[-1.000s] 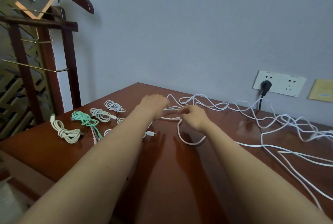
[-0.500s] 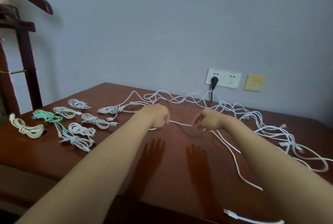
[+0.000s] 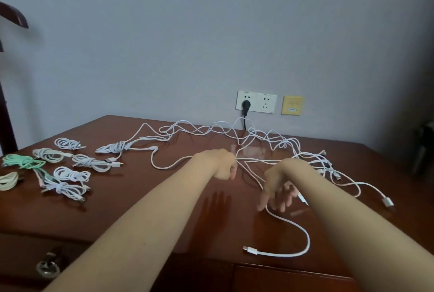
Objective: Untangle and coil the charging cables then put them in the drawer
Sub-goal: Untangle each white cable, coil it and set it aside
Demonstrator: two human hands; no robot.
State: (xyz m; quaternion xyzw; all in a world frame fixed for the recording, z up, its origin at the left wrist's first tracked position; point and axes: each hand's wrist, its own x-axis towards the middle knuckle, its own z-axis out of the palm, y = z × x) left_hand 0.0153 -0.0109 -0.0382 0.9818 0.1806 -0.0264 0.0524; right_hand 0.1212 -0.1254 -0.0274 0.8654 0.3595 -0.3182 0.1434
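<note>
Near the middle of the glossy red-brown wooden bench, the left hand makes a fist, its fingers curled round a thin white charging cable. The right hand hangs over what seems the same cable, nearer the viewer. Its fingers are spread and drooping, and the cable passes by the index finger, but I cannot tell whether anything pinches it. From there the cable loops right and back to its white plug end, which lies free by the bench's near edge. Far of the hands and to the right sprawls the loose tangle of white cables. At the left lie the finished bundles: several white coils and 1 mint-green coil. The dark wooden drawer front sits under the near left edge.

The step in hand looks like drawing 1 cable out of the tangle. It should go best worked from the free plug end:
- Keep the left fist as the anchor.
- Let the cable slide through the right fingers.
- Pass the plug back through each crossing rather than tugging.

A hard pull would likely tighten the knots and drag the whole tangle forward. Once the cable is free, wind it into even loops matching the bundles at the left.
</note>
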